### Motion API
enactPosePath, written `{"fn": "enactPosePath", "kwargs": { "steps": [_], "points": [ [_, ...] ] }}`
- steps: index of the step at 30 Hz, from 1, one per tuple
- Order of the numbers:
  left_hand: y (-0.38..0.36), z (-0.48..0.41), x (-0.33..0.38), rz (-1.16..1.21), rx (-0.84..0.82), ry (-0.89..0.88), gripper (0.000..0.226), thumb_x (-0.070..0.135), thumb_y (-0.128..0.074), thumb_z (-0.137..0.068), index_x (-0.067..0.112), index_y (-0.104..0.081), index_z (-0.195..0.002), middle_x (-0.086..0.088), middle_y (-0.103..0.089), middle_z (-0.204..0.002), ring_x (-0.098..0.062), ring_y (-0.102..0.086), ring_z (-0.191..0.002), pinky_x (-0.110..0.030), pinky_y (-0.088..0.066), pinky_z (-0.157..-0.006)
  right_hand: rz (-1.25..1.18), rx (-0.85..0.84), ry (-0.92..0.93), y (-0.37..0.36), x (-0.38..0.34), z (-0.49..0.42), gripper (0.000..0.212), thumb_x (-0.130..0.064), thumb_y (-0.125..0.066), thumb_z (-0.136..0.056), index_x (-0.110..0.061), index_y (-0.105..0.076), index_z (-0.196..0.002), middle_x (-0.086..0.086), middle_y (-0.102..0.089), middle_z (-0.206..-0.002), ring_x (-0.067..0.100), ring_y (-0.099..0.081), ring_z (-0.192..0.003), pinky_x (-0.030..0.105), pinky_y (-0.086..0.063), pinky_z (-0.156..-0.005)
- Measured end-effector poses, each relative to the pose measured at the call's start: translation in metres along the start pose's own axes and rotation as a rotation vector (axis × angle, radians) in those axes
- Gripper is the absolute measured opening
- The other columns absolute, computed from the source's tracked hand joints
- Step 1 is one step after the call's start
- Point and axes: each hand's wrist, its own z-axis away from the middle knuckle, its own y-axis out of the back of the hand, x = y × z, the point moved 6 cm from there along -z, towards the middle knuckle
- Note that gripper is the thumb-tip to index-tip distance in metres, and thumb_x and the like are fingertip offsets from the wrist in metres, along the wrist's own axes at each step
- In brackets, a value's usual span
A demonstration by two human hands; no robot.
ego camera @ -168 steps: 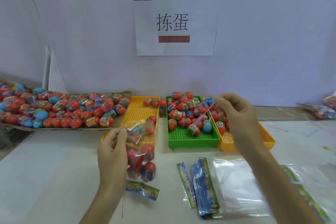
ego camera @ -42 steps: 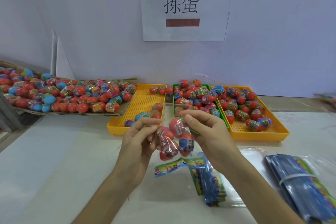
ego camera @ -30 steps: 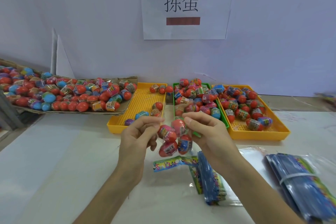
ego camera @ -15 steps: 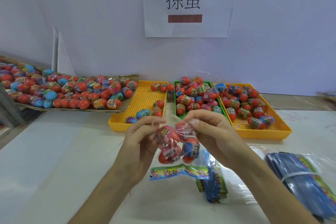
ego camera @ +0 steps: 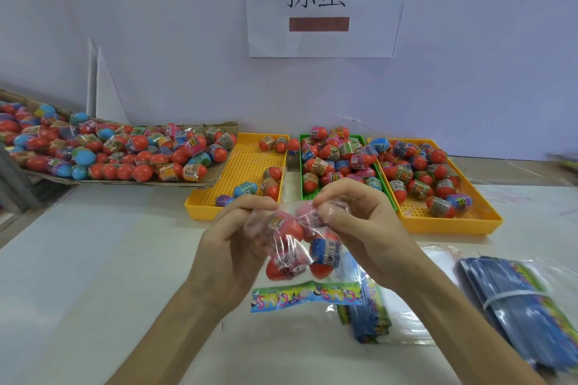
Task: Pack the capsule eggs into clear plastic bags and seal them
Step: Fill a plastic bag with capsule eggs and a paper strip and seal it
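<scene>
While seemingly pinched at its mouth, egg-filled bag [ego camera: 301, 247] between both hands' fingers [ego camera: 259, 201]

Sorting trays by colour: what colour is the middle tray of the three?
Green, seen in the head view: the middle tray sits between two yellow ones.

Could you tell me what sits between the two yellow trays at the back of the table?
In the head view, a green tray heaped with capsule eggs sits between them.
</scene>
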Motion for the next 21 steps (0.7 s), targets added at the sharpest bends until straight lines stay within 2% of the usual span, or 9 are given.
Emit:
{"fn": "enactPosePath", "kwargs": {
  "steps": [4, 8, 10, 12, 15, 17, 20, 21],
  "points": [
    [-0.003, 0.002, 0.001, 0.002, -0.021, 0.004, 0.028, 0.016, -0.049, -0.075, 0.018, -0.070, -0.056, -0.001, -0.064, -0.073, -0.013, -0.066, -0.071, -0.023, -0.055, -0.061, -0.009, -0.044, 0.029, -0.002, -0.003, 0.001, 0.012, -0.015, -0.075, -0.084, -0.021, -0.081, -0.094, -0.006, -0.073, -0.085, 0.007, -0.069, -0.082, 0.018, -0.055, -0.075],
    [-0.001, 0.003, 0.000, -0.041, -0.024, 0.012, 0.023, 0.019, -0.050, -0.073, 0.020, -0.062, -0.053, -0.007, -0.055, -0.073, -0.021, -0.058, -0.073, -0.023, -0.053, -0.062, 0.002, -0.120, 0.033, -0.006, -0.005, 0.001, 0.011, -0.012, -0.071, -0.090, -0.016, -0.080, -0.096, -0.005, -0.069, -0.086, 0.009, -0.066, -0.083, 0.020, -0.054, -0.075],
    [0.001, 0.004, 0.002, -0.071, -0.009, 0.012, 0.023, 0.018, -0.049, -0.072, 0.022, -0.058, -0.051, -0.005, -0.051, -0.069, -0.018, -0.054, -0.070, -0.020, -0.051, -0.060, 0.004, -0.158, 0.019, -0.008, -0.006, 0.001, 0.015, -0.008, -0.068, -0.088, -0.016, -0.080, -0.092, -0.005, -0.067, -0.088, 0.009, -0.065, -0.084, 0.021, -0.053, -0.075],
    [0.001, 0.004, 0.003, -0.090, -0.019, 0.011, 0.022, 0.019, -0.050, -0.070, 0.024, -0.056, -0.050, 0.002, -0.047, -0.061, -0.011, -0.050, -0.060, -0.017, -0.048, -0.055, -0.002, -0.180, 0.010, -0.009, -0.005, 0.001, 0.020, -0.004, -0.063, -0.083, -0.016, -0.079, -0.086, -0.004, -0.064, -0.087, 0.011, -0.064, -0.083, 0.023, -0.053, -0.076],
    [0.000, 0.003, 0.001, -0.016, -0.048, 0.046, 0.013, 0.024, -0.062, -0.062, 0.023, -0.053, -0.052, 0.000, -0.037, -0.061, -0.014, -0.042, -0.057, -0.023, -0.045, -0.054, -0.045, -0.180, 0.012, -0.010, -0.001, 0.002, 0.026, 0.004, -0.058, -0.077, -0.014, -0.076, -0.075, -0.001, -0.060, -0.083, 0.013, -0.059, -0.077, 0.024, -0.051, -0.072],
    [0.003, 0.001, -0.002, 0.011, -0.020, 0.048, 0.013, 0.020, -0.058, -0.061, 0.022, -0.050, -0.051, 0.000, -0.031, -0.060, -0.014, -0.036, -0.056, -0.023, -0.045, -0.054, -0.066, -0.150, 0.008, -0.009, 0.003, 0.001, 0.032, 0.009, -0.051, -0.077, -0.013, -0.074, -0.070, 0.001, -0.057, -0.080, 0.014, -0.056, -0.074, 0.025, -0.049, -0.070],
    [0.001, 0.002, -0.002, 0.030, 0.024, 0.049, 0.023, 0.012, -0.044, -0.074, 0.021, -0.047, -0.053, -0.010, -0.019, -0.070, -0.023, -0.021, -0.066, -0.028, -0.036, -0.061, -0.089, -0.103, 0.021, -0.010, 0.005, 0.001, 0.018, -0.004, -0.054, -0.072, -0.010, -0.070, -0.068, 0.002, -0.057, -0.078, 0.014, -0.055, -0.073, 0.024, -0.049, -0.069],
    [0.001, 0.004, -0.002, 0.023, 0.037, 0.041, 0.024, 0.012, -0.043, -0.075, 0.020, -0.048, -0.053, -0.010, -0.021, -0.069, -0.022, -0.023, -0.066, -0.029, -0.037, -0.061, -0.078, -0.072, 0.027, -0.010, 0.005, 0.002, 0.015, -0.010, -0.053, -0.072, -0.010, -0.068, -0.067, 0.002, -0.056, -0.076, 0.014, -0.054, -0.072, 0.024, -0.048, -0.069]
  ]
}}
